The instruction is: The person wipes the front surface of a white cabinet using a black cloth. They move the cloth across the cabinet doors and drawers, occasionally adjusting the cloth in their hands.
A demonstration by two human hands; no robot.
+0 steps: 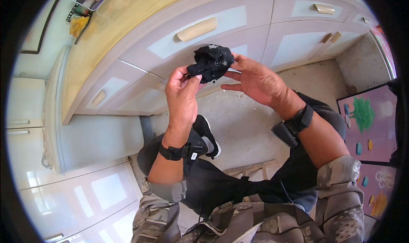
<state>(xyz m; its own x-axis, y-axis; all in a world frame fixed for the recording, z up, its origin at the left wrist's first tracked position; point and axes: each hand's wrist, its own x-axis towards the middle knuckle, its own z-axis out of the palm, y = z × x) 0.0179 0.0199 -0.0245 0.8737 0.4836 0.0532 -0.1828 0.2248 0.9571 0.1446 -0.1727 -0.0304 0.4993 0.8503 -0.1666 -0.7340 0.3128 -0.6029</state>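
A bunched piece of black cloth [212,62], flecked with white bits of lint or dust, is held up before the cabinet. It may be a sock, but its shape does not settle that. My left hand [183,91] pinches its lower left end between thumb and fingers. At its right side, my right hand [255,78] holds the edge near the thumb and index finger, while the other fingers stretch out loose. Each wrist wears a black strap with a small device on it.
Ahead is a pale cabinet [204,48] with wooden handles under a wood countertop [134,16]. A white appliance [99,140] stands at the left. My knees and a black shoe [206,134] are above the concrete floor [243,128]. Decorated panels [367,124] stand at the right.
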